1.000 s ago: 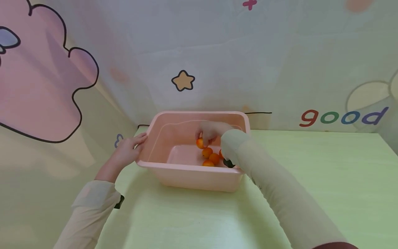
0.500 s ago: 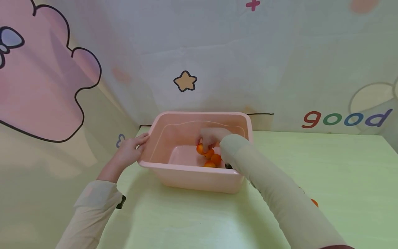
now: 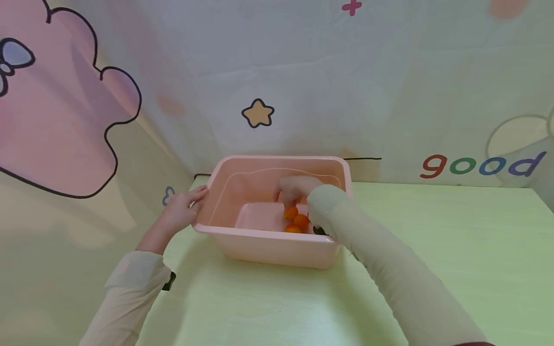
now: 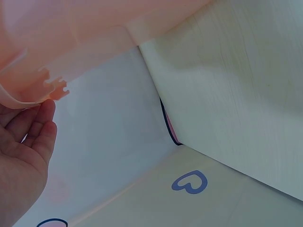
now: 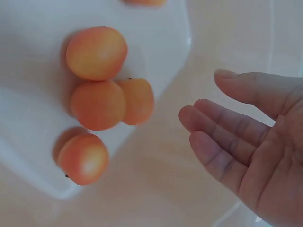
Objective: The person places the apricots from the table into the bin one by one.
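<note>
Fruit at the edge (image 5: pixel 144 1): Only a blurred orange sliver shows at the top of the right wrist view, the rest cut off.
Right sleeve (image 3: pixel 381 259): A pale arm crosses the basin's front right corner, masking part of the interior; a dark object (image 3: pixel 320 231), too obscured to identify, pokes out beneath the cuff.
Pink basin (image 3: pixel 268 234): The deep tub sits upright on a pale green table (image 3: pixel 259 307), near a cartoon-printed backdrop (image 3: pixel 311 81).
Orange fruits (image 5: pixel 98 105): Four rest plainly visible on the basin floor, three bunched together and one just apart; from the head camera, the right hand and sleeve hide some of them.
Right hand (image 5: pixel 251 142): Reaching down inside the basin, it holds nothing, its fingers loosely extended and parted from the thumb, near the fruits but clear of them.
Left hand (image 3: pixel 179 211): Stretched to the basin's left side, it grips the rim, fingers bent against the edge; how firmly, the pictures cannot tell.
</note>
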`<act>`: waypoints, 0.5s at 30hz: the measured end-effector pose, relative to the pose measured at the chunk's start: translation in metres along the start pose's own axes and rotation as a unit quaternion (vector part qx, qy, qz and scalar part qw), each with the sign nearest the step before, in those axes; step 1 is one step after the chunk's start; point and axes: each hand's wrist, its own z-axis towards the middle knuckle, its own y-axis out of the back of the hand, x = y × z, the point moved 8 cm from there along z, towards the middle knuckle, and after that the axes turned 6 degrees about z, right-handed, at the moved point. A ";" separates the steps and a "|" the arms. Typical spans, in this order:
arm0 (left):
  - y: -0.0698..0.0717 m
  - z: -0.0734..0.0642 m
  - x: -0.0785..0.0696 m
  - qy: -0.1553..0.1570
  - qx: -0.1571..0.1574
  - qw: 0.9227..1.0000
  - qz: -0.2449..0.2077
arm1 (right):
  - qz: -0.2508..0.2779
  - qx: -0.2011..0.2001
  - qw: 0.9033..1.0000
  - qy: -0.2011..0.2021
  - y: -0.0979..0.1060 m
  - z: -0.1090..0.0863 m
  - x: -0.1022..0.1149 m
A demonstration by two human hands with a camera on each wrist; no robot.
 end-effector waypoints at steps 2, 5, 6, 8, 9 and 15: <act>-0.001 0.000 0.000 -0.002 -0.001 1.000 -0.001 | 0.027 -0.012 0.999 -0.022 0.003 -0.019 0.000; -0.001 0.000 0.000 -0.002 -0.001 1.000 -0.001 | 0.096 -0.033 0.993 -0.067 0.009 -0.055 -0.001; -0.001 0.000 -0.001 -0.003 -0.002 1.000 0.000 | 0.108 -0.039 0.990 -0.080 0.012 -0.061 -0.002; -0.001 0.000 -0.001 -0.004 -0.002 1.000 0.001 | 0.066 -0.028 0.995 -0.068 0.016 -0.065 0.001; 0.000 0.000 -0.001 -0.005 -0.002 1.000 0.003 | 0.022 -0.005 0.999 -0.040 0.017 -0.053 0.003; 0.000 -0.001 -0.003 -0.004 0.006 1.000 0.003 | -0.260 0.033 0.956 0.129 0.030 -0.003 0.017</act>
